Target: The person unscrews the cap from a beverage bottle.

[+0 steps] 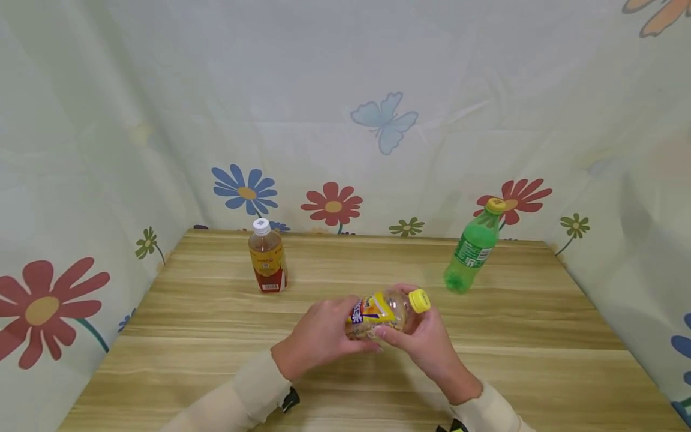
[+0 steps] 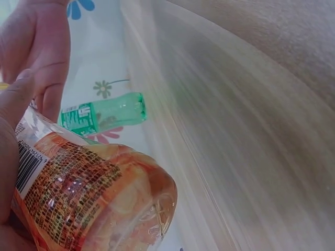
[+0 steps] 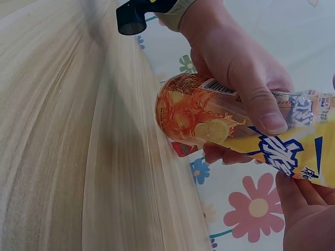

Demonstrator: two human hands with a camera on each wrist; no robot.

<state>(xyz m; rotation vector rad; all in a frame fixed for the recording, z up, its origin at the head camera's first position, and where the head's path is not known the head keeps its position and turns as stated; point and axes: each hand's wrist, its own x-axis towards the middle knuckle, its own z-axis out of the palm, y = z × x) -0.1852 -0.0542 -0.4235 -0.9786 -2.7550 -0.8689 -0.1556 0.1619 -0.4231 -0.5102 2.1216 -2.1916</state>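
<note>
Both hands hold a clear plastic drink bottle (image 1: 372, 311) with a yellow and orange label, raised off the table and lying nearly sideways. Its yellow cap (image 1: 420, 300) points right. My left hand (image 1: 324, 329) grips the lower body, thumb and fingers around the label. Around the shoulder below the cap, my right hand (image 1: 429, 342) has its thumb in front and fingers behind. The right wrist view shows the bottle's orange base end (image 3: 183, 107) sticking out past the left hand. How full the bottle is, I cannot tell.
A bottle of brown drink (image 1: 268, 261) with a white cap stands at the back left of the wooden table (image 1: 216, 336). At the back right is a green bottle (image 1: 472, 249) with a yellow cap. Flower-printed cloth (image 1: 302, 120) surrounds the table's back and sides.
</note>
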